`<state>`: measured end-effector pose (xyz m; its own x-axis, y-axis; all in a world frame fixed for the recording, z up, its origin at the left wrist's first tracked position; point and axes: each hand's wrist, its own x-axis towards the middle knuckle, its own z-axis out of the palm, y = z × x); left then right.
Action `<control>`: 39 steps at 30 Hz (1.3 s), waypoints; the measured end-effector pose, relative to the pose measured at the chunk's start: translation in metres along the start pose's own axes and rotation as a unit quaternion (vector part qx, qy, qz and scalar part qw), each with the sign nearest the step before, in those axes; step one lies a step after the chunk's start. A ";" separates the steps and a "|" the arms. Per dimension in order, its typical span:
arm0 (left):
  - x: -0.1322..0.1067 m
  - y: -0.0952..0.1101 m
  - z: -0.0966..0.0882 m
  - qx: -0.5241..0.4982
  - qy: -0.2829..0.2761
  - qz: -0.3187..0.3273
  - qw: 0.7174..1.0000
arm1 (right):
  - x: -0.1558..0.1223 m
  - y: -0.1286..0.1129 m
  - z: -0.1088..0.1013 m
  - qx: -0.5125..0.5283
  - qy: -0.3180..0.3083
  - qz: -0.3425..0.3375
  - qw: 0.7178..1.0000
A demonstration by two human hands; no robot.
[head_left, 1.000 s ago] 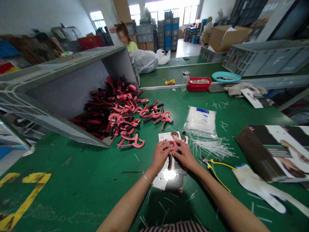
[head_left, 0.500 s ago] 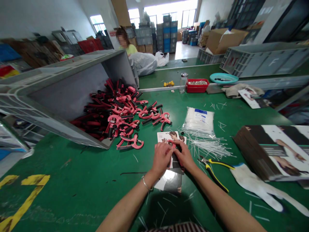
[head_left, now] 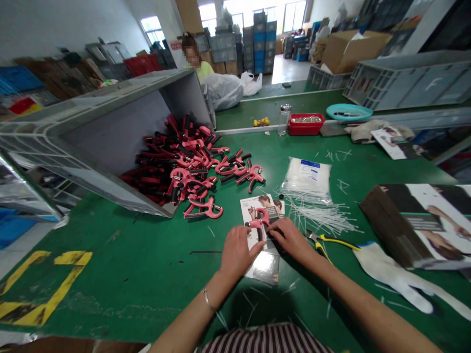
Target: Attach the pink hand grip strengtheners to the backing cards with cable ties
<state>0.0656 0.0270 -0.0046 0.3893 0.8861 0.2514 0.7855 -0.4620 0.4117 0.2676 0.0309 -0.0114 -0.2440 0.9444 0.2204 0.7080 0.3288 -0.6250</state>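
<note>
Currently, left hand point(head_left: 241, 252): beside the lower end of a pink hand exerciser point(head_left: 257, 223), fingers slightly curled, with a thin bracelet point(head_left: 208, 298) on the wrist.
Right hand point(head_left: 290, 240): on the other side of the exerciser, fingers reaching toward its black handle.
Grip: both hands close in from either side; whether they pinch the handle or only lie against it, I cannot tell.
Exerciser: flat on a printed card point(head_left: 257, 206), between the two hands.
Under the card: a glossy printed sheet point(head_left: 263, 268).
Just right: yellow-handled pliers point(head_left: 324, 242), loose cable ties point(head_left: 316, 218), and a bag of cable ties point(head_left: 306, 180).
Upper left: a heap of pink-and-black exercisers point(head_left: 176, 171) spilling from a tipped gray crate point(head_left: 110, 132) onto the green surface point(head_left: 110, 260).
Far right: a stack of printed cards point(head_left: 415, 225).
Beyond: a red tray point(head_left: 306, 124), a glass jar point(head_left: 283, 120), and a co-worker point(head_left: 204, 68).
</note>
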 end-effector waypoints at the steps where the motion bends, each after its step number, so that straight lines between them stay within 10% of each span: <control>1: -0.004 -0.001 -0.001 0.017 -0.014 -0.012 1.000 | -0.004 -0.006 -0.002 -0.053 -0.032 -0.020 0.998; 10: -0.001 -0.014 -0.005 -0.002 -0.100 -0.030 0.995 | 0.004 -0.043 0.017 -0.321 -0.117 -0.067 0.937; 23: -0.014 -0.024 -0.004 -0.053 -0.075 -0.002 0.996 | 0.006 -0.034 -0.008 0.036 -0.128 -0.047 0.990; 33: 0.001 -0.037 0.000 -0.148 -0.090 -0.039 0.984 | -0.004 -0.021 0.014 0.089 0.022 0.014 0.996; 39: 0.004 -0.019 -0.005 -0.159 -0.066 0.020 0.985 | -0.010 -0.021 0.007 -0.028 -0.007 0.003 1.000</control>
<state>0.0503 0.0386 -0.0072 0.4920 0.8548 0.1652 0.5864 -0.4656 0.6629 0.2507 0.0143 -0.0055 -0.2488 0.9464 0.2059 0.7449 0.3228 -0.5839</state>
